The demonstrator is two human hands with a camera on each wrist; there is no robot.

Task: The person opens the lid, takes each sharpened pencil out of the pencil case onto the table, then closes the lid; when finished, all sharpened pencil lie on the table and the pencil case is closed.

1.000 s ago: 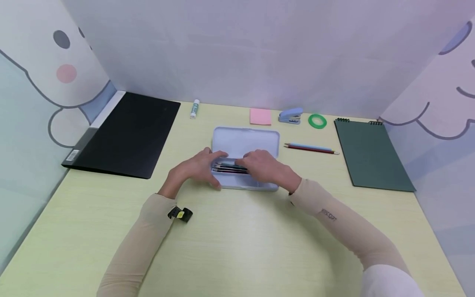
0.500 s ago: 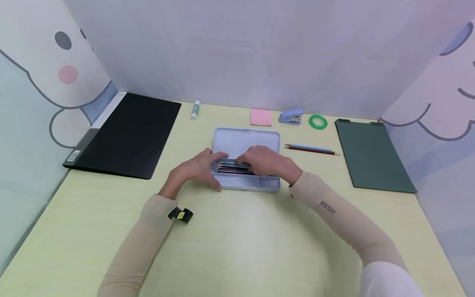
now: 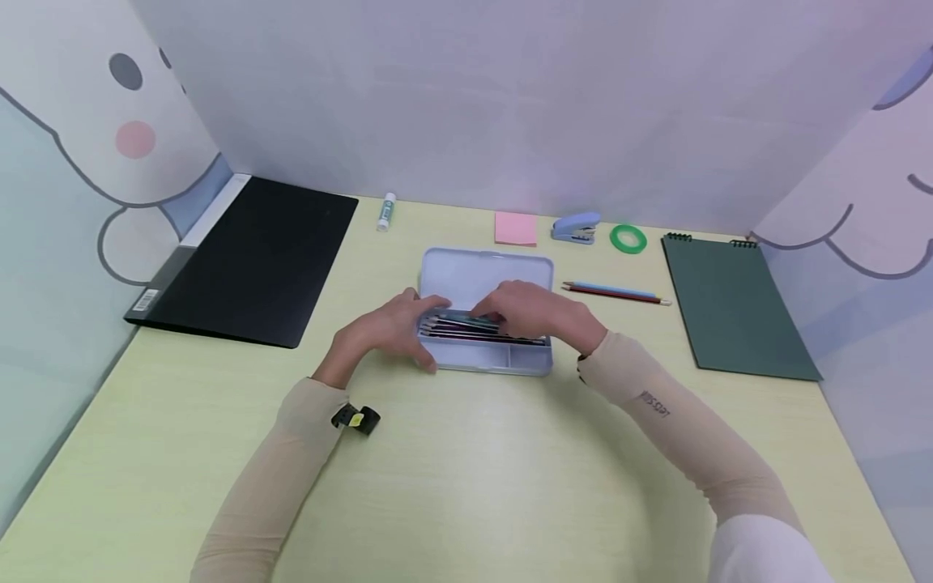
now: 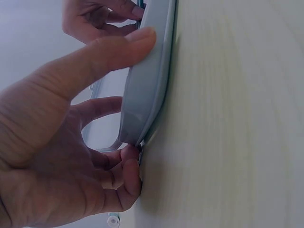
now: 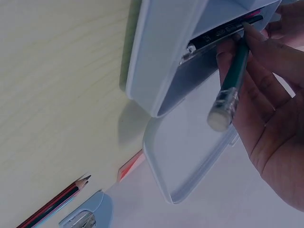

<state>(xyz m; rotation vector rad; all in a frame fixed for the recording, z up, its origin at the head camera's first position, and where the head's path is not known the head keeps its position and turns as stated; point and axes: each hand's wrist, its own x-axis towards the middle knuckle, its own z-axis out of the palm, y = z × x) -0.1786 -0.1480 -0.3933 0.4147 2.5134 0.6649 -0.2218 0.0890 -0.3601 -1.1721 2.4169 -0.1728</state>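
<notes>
A pale blue pencil case [image 3: 471, 357] lies with its lid [image 3: 487, 271] folded back on the table. My left hand [image 3: 397, 325] grips its left end; in the left wrist view the thumb [image 4: 140, 45] presses the front wall and other fingers curl at the end. My right hand [image 3: 528, 310] pinches a green pencil [image 5: 236, 71] between thumb and fingers. In the right wrist view its white eraser end is tilted up out of the case. Several pencils [image 3: 474, 334] lie in the long compartment below it, partly hidden by the hand.
Right of the case lie a blue pencil [image 3: 619, 290] and a dark red one, side by side. Behind stand a glue stick [image 3: 386, 212], pink sticky notes [image 3: 515, 228], a stapler [image 3: 576, 227] and green tape [image 3: 628, 239]. A black folder [image 3: 255, 259] and green notebook [image 3: 739, 308] flank them.
My right hand has shifted back and slightly right, its fingers lifting the green pencil's end, uncovering more pencils and the small front compartment. My left hand has stayed on the case.
</notes>
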